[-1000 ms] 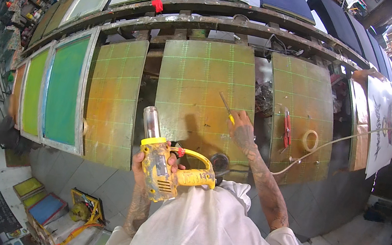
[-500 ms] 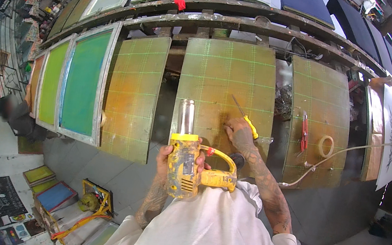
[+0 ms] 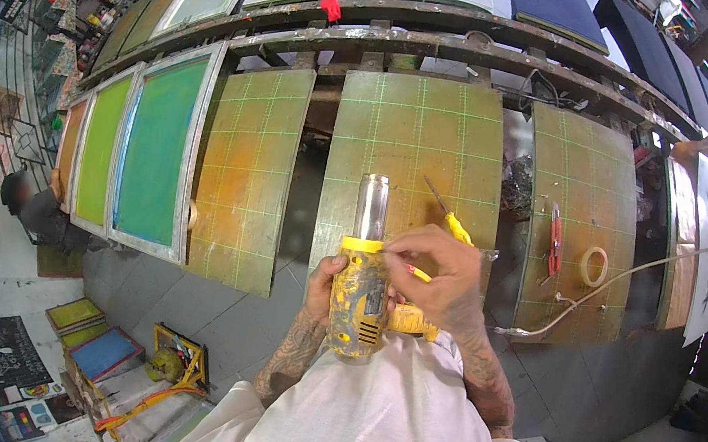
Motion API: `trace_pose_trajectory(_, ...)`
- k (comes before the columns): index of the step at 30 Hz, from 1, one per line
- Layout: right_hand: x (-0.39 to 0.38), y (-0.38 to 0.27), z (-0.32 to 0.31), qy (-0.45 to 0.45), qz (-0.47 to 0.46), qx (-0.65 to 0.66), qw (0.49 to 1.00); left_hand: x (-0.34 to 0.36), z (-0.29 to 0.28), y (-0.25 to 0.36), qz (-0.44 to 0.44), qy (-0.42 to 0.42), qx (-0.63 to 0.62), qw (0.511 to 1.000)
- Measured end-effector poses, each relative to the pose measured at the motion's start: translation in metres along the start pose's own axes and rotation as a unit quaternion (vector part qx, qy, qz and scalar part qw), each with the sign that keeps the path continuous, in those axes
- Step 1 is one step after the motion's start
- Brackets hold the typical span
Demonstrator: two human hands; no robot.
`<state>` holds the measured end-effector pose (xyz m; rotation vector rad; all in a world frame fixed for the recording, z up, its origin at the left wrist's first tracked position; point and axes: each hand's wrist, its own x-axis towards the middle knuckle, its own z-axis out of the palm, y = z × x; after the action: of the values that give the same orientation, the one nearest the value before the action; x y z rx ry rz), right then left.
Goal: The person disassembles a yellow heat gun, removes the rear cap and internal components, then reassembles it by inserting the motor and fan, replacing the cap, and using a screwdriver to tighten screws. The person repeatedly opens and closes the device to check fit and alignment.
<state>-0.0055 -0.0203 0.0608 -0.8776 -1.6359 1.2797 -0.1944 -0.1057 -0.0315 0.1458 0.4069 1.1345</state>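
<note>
A worn yellow heat gun (image 3: pixel 358 298) with a shiny metal nozzle stands upright in front of my shirt, nozzle pointing away. My left hand (image 3: pixel 326 287) wraps round its body from the left. Beside the yellow collar at the nozzle's base is my right hand (image 3: pixel 447 278), its fingertips pinched together over the collar's right edge. Whatever is between those fingertips is too small to make out. My right hand hides part of the gun's handle. Just beyond it, a screwdriver (image 3: pixel 458 227) with a yellow handle lies on the middle board (image 3: pixel 384 127), shaft pointing away.
On the right board (image 3: pixel 587 180) lie red-handled pliers (image 3: pixel 555 240) and a tape roll (image 3: pixel 594 266), with a pale cable (image 3: pixel 609 289) crossing it. Framed screens (image 3: pixel 155 146) lean at left, near another person (image 3: pixel 42 211). A dark rail (image 3: pixel 369 40) runs behind the boards.
My right hand has lifted off the middle board by the screwdriver and come left to the heat gun's collar. The gun appears slightly further right in view. The screwdriver stays on the board.
</note>
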Motion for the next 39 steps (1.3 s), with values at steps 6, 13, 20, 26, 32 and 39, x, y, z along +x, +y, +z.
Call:
trace_pose_trajectory(6,0.008,-0.003,0.005,-0.025,-0.21,-0.185,0.96,0.003,-0.005,-0.003,0.005,0.017,-0.059,0.998)
trace_pose_trajectory(13,0.011,-0.013,-0.004,-0.074,-0.26,-0.216,0.938,0.006,-0.011,-0.012,-0.023,-0.021,-0.095,0.995)
trace_pose_trajectory(20,0.016,-0.017,-0.001,-0.101,-0.274,-0.244,0.925,0.011,-0.013,-0.012,-0.02,-0.007,-0.102,0.995)
trace_pose_trajectory(26,0.019,-0.021,-0.001,-0.12,-0.213,-0.232,0.941,0.014,-0.008,-0.009,-0.025,-0.039,-0.105,0.993)
trace_pose_trajectory(32,0.031,-0.027,-0.015,-0.219,-0.16,-0.213,0.939,0.012,0.01,-0.006,-0.069,-0.048,-0.083,0.993)
trace_pose_trajectory(39,0.053,-0.031,-0.029,-0.35,-0.07,-0.209,0.91,0.019,0.018,-0.009,-0.086,-0.077,-0.044,0.992)
